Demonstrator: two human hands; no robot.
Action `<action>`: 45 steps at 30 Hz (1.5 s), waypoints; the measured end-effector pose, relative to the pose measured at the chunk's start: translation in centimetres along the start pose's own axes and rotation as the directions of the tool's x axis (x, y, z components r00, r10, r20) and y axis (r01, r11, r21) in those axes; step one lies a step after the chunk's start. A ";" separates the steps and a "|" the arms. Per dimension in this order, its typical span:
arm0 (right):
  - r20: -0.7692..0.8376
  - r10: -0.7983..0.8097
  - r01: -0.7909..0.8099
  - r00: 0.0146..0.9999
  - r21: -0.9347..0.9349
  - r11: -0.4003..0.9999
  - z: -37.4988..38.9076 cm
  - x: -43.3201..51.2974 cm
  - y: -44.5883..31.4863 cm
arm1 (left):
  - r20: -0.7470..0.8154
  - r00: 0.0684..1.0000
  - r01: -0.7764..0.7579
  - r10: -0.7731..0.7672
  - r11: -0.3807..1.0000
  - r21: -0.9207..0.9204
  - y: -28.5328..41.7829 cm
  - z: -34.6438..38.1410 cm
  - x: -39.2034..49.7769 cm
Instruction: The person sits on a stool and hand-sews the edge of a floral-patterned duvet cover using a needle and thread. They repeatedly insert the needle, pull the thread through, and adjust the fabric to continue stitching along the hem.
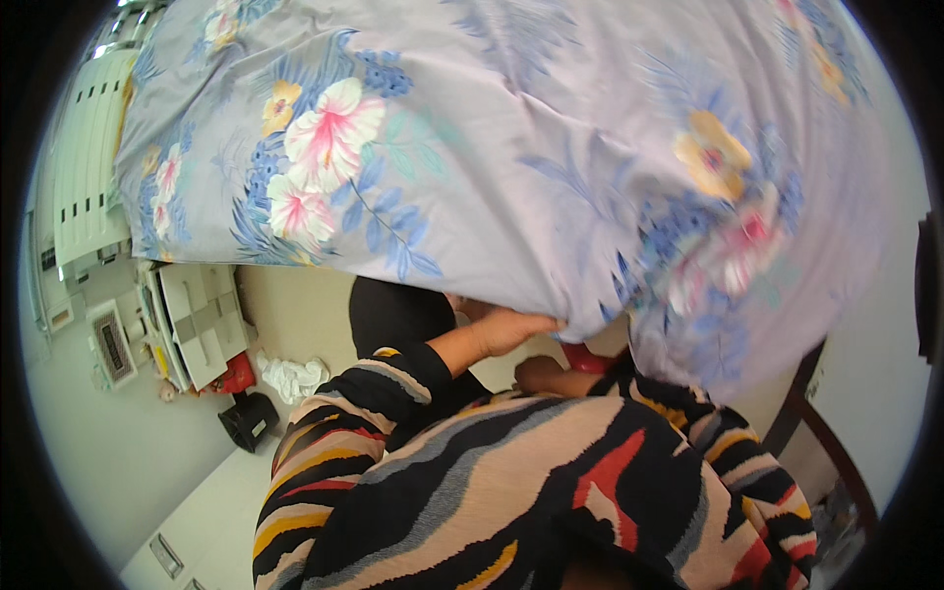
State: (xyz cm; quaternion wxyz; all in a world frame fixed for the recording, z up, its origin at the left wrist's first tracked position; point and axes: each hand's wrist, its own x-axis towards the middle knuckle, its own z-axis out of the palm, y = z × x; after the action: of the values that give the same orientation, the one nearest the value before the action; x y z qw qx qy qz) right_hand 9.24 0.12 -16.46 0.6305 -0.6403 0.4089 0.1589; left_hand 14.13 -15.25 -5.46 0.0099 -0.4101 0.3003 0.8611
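A large lilac-grey cloth (pixel 472 184) printed with hibiscus flowers and blue leaves spreads across the upper view, wrinkled, its right side slightly blurred. My left hand (pixel 516 330) pinches its lower edge near the middle, fingertips partly behind the fabric. Just below and to the right, my right hand (pixel 542 373) is in shadow with its fingers curled. It lies apart from the left hand, and whether it holds anything is unclear. A red object (pixel 586 358), only partly visible, shows behind the right forearm.
At left, a white drawer unit (pixel 203 317) stands near a crumpled white cloth (pixel 295 377) and a black bin-like container (pixel 249 420) on the floor. A dark curved frame (pixel 830 442), perhaps furniture, is at right. My dark-clad leg (pixel 398 317) shows below the cloth.
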 end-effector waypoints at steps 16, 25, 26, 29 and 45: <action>-0.758 0.159 0.767 0.633 0.584 -0.267 -6.9 -12.8 -1.1 | -0.284 0.772 -0.630 0.568 0.631 -0.453 -3.2 6.2 -2.3; -0.878 0.169 0.737 0.447 0.255 -0.626 -6.6 -16.1 -1.4 | -0.248 0.793 -0.595 0.556 0.623 -0.507 -2.8 6.9 -2.9; -0.891 0.193 0.783 0.412 0.238 -0.574 -6.9 -16.6 -1.6 | -0.237 0.811 -0.573 0.535 0.641 -0.511 -2.9 6.9 -2.9; -0.929 0.147 0.837 0.339 0.226 -0.499 -7.2 -18.2 -2.3 | -0.189 0.825 -0.535 0.533 0.628 -0.565 -3.0 6.5 -3.4; -0.861 0.203 0.841 0.467 0.361 -0.402 -6.0 -22.3 -3.6 | -0.535 0.693 -0.711 0.484 0.332 -0.620 1.9 -0.1 -5.8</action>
State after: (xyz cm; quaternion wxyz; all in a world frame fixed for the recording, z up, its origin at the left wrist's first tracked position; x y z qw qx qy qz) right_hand -3.73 1.25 2.91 0.6600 -0.0097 0.2678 -0.7018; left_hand 17.55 -15.54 -0.45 -0.5315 -0.3340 0.0133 0.7783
